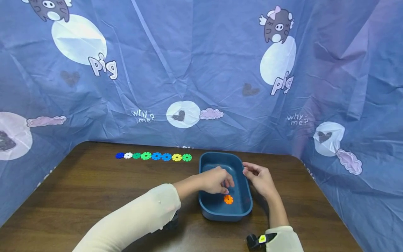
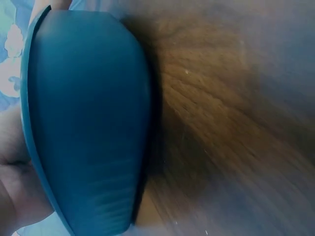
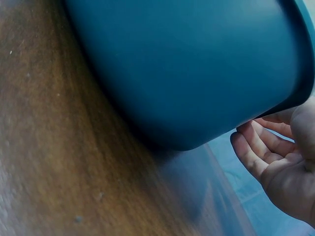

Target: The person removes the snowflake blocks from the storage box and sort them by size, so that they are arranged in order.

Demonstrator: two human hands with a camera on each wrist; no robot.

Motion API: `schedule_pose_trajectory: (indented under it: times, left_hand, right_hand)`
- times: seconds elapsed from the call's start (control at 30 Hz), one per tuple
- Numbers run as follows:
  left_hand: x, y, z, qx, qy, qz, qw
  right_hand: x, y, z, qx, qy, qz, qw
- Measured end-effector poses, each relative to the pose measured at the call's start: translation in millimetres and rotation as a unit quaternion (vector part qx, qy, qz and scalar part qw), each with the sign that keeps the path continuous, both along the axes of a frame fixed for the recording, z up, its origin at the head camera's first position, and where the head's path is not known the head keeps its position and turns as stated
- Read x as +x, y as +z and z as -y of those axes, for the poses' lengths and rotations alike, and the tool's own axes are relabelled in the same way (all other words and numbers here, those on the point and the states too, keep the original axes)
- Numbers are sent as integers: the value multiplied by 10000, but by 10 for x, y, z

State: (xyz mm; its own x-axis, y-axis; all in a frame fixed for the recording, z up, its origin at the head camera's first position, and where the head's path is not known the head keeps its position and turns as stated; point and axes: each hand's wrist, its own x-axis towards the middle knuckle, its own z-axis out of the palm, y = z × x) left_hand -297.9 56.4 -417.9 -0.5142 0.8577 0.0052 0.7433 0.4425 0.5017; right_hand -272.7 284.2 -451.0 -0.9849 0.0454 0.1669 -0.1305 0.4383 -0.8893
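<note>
A deep blue rectangular bin [image 1: 225, 217] with rounded corners stands on the table. My left hand [image 1: 215, 180] reaches over its left rim, fingers bent downward inside, with a gap between thumb and fingers. Just below the thumb tip lies an orange notched plastic disc [image 1: 228, 199] on the bin floor. From the left wrist view, the bin's wall [image 2: 88, 98] hides those fingertips. At the bin's right side, my right hand [image 1: 259, 178] has its index finger and thumb at the outer edge. In the right wrist view, its fingertips [image 3: 240, 140] are by the outer wall.
Left of the bin, near the back edge of the brown table [image 1: 141, 178], several notched discs form a row, with a yellow disc [image 1: 177, 157] and a white disc [image 1: 128, 155] among them. A blue printed cloth [image 1: 189, 84] hangs behind the table.
</note>
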Motion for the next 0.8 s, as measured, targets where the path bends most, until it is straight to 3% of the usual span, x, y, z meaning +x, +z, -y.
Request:
schedule_pose_trajectory:
  times: [0.27,0.57,0.8]
  left_hand:
    - [-33,-15,-112,-187,-256,454,9985]
    - [-76,-44,-160,-381,-201,1005,9940]
    - [-121,-104,-193,-651,-145,1025,9925]
  right_hand:
    - [-1,12,1,26,0,19,10000]
    - [1,21,19,-21,-10,28,10000]
    - [1,9,18,0,-49,44,10000]
